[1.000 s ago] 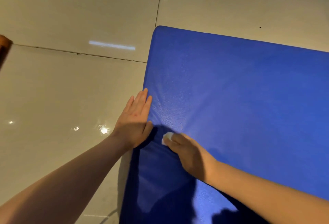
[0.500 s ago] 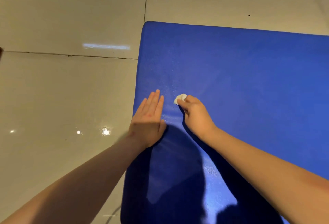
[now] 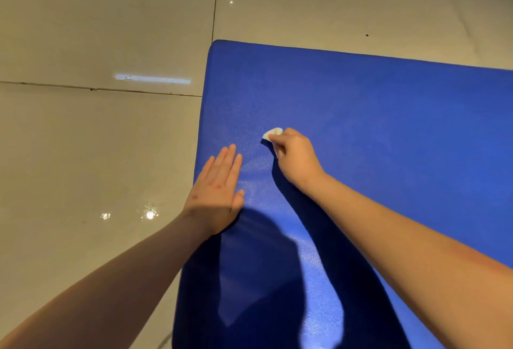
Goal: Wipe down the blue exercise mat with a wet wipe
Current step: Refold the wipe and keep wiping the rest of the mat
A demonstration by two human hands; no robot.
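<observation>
A blue exercise mat lies flat on the floor and fills the right half of the view. My right hand grips a small bunched white wet wipe and holds it against the mat near its left side. My left hand lies flat with straight fingers on the mat's left edge, just left of the wipe. Both forearms reach in from the bottom of the view and cast dark shadows over the near part of the mat.
Glossy beige floor tiles with dark grout lines surround the mat on the left and behind it. Light spots reflect off the tiles near my left wrist.
My right hand has slid the wipe away from me, further up the mat. My left hand has shifted slightly forward along the mat's left edge and stays flat.
</observation>
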